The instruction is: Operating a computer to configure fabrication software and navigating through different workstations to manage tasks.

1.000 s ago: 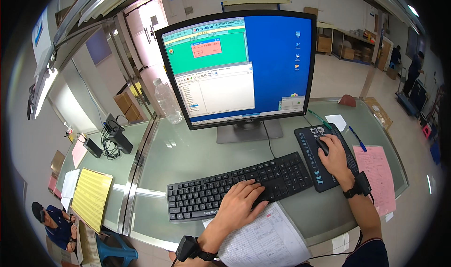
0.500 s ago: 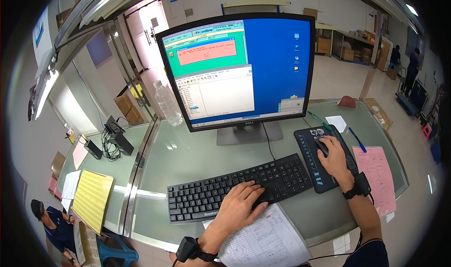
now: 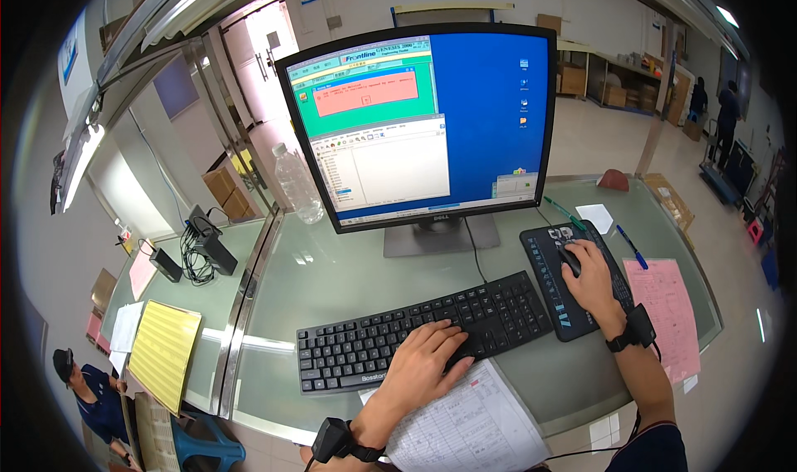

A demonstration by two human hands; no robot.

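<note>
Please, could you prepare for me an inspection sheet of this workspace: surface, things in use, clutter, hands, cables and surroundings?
Surface: green-topped desk, glossy, reflecting light.
Things in use: black keyboard; black mouse on dark mouse pad; monitor lit, showing a pink message box.
Clutter: clear bottle left of the monitor; green pen, blue pen and pink sheet at right; white printed papers below the keyboard.
Hands: left hand resting on the keyboard; right hand holding the mouse.
Cables: thin black cable between monitor and keyboard; tangled black cables on the side table at left.
Surroundings: one person at lower left, two people far right, cardboard boxes beyond the side table.
</note>
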